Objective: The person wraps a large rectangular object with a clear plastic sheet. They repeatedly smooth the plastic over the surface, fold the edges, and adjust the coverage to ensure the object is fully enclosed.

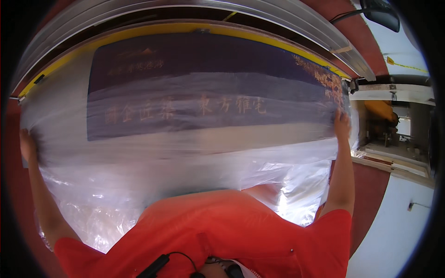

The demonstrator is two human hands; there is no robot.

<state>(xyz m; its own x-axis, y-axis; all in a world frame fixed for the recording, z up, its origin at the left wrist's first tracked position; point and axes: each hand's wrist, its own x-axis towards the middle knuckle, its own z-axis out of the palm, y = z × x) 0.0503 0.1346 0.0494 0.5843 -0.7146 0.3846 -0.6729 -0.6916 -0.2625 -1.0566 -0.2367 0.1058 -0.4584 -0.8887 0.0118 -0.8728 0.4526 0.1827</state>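
The left hand (28,146) is far out to the side, at the left end of a big clear plastic sheet (185,157). Its grip is closed on the left edge of the sheet, though the fingers are mostly hidden by the plastic. The arm runs down from it to the red shirt (222,227) at the bottom of the picture.

The plastic sheet spreads from that grip all the way across to the other hand. It looks thin, soft and very light. It bends and wrinkles, and it hangs down in loose folds below the hands, in front of the shirt. It looks smooth and shiny, so it could slip through the fingers, and it could tear if pulled too hard. The best places to hold it are the two side edges, right where the hands are, so it stays stretched flat.

Behind the plastic, between the two grips and a bit above them, is a long dark blue board (208,88) with gold signs on it. It looks stiff and flat. The sheet lies over its front. Above the board is a yellow edge (153,28) and a long grey metal rail (278,18).

The right hand (342,124) is up at the right end of the board. It presses flat on the plastic there, fingers pointing up, holding the sheet against the board. I cannot tell if the fingers curl round the edge.

Past the right hand is a white wall (394,231) and a black box (380,13) up in the corner.
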